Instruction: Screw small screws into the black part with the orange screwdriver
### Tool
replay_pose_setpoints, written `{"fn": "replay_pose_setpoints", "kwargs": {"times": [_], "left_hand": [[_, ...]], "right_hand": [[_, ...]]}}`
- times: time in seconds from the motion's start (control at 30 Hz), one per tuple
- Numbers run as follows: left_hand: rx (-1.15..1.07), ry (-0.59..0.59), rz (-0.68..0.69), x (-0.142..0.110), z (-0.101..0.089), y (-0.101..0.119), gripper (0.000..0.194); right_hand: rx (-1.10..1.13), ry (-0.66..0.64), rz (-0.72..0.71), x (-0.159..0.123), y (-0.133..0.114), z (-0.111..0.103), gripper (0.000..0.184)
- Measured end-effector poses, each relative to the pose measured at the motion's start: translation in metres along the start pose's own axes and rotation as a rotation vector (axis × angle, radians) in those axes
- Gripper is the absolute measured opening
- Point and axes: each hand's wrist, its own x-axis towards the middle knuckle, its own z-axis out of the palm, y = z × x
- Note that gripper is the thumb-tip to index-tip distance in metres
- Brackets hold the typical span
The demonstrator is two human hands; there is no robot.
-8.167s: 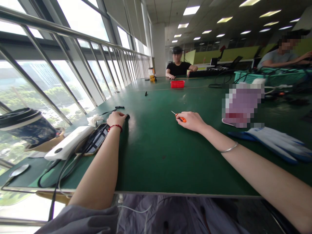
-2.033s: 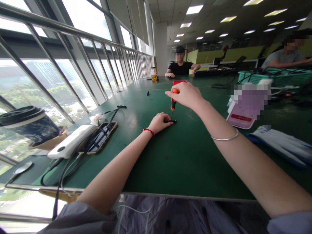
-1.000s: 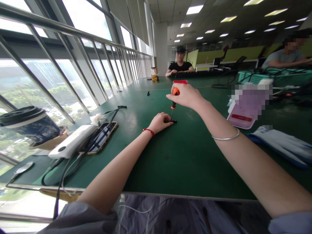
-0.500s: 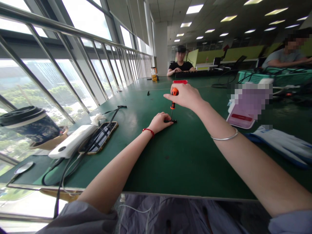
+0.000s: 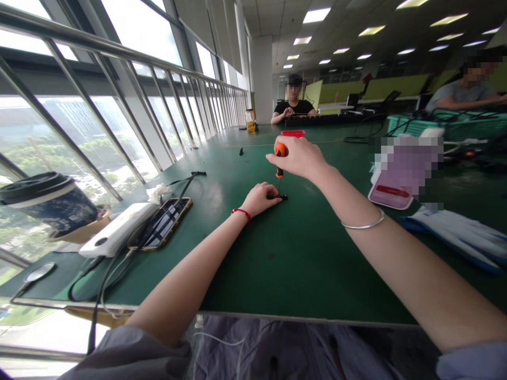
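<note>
My right hand [image 5: 301, 154] is closed around the orange and black handle of a screwdriver [image 5: 280, 151]. The shaft points almost straight down, its tip at a small black part [image 5: 282, 197] on the green table [image 5: 317, 264]. With its fingers closed, my left hand [image 5: 259, 199] pins that part against the tabletop. Those fingers hide much of the part, and I cannot make out a screw under the tip.
At left are a dark cup [image 5: 51, 203], a white power bank [image 5: 119, 229] and a phone [image 5: 168, 224] with cables. To the right lie a pink-purple phone case [image 5: 392, 192], gloves [image 5: 459, 235] and a green basket [image 5: 435, 126]. Behind my hand is a red tray [image 5: 293, 133]. Two people sit beyond.
The screwdriver handle has shifted slightly left and stands more upright, with my right hand turned a little. My left hand and the black part have stayed in place.
</note>
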Motion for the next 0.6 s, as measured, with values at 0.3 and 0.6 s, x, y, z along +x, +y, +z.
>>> {"fn": "replay_pose_setpoints", "kwargs": {"times": [0.3,0.6], "left_hand": [[0.004,0.007,0.012,-0.0002,0.0008,-0.0016,0.017],[-0.003,-0.001,0.011,0.0001,-0.0001,-0.001,0.017]], "right_hand": [[-0.011,0.011,0.04,-0.0012,-0.0007,-0.0022,0.02],[-0.004,0.004,0.052,-0.0002,0.0003,-0.0018,0.022]]}}
